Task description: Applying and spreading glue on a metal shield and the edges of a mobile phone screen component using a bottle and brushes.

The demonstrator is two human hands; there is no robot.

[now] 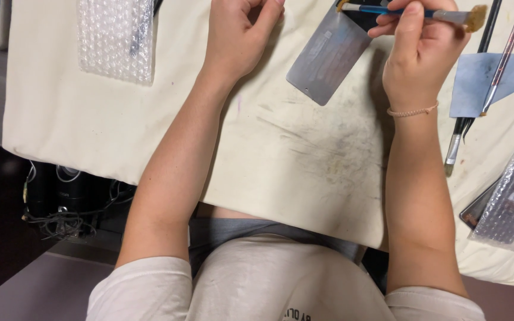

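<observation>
Nearest me is my shirt (281,291), then both forearms over the stained cloth (304,160). My left hand (239,35) is curled closed on the cloth, holding nothing I can see. My right hand (417,53) pinches a blue-handled brush (411,12) lying crosswise above the grey plate (328,56). The plate looks clean where visible; I judge brushing underway. Free cloth lies near; bubble wrap (116,38) crowds far left, spare brushes (468,128) and a wrapped part (513,196) right.
</observation>
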